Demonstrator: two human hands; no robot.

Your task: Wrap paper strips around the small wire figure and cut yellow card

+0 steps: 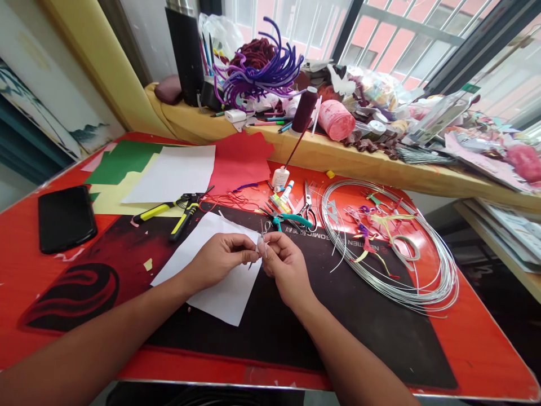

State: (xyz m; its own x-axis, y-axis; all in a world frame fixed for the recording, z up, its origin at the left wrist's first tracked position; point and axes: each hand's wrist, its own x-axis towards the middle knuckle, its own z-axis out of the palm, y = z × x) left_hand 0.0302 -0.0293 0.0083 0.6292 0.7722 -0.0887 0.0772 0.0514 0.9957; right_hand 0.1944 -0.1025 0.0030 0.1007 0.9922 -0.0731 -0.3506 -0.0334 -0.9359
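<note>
Above the sheet of white paper (211, 293), both hands meet around a small bent wire figure (265, 226). A looped end sticks up between the fingertips, and something whitish is wrapped about its middle; most of it is hidden. My left hand (222, 256) pinches its lower left side with thumb and forefinger. My right hand (289, 265) is closed on the other side, thumb against the wire. Just beyond the fingers lie teal-handled pliers (291, 219) and scissors (308, 206). Yellow-and-black wire cutters (180, 211) rest to the left.
A big coil of silver wire (439, 287) lies at the right, with small coloured paper-wrapped wire figures (367, 231) inside it. A glue bottle (280, 177) stands behind. Coloured paper (239, 163) and a phone (66, 219) are at the left. The windowsill (380, 160) is crowded with craft supplies.
</note>
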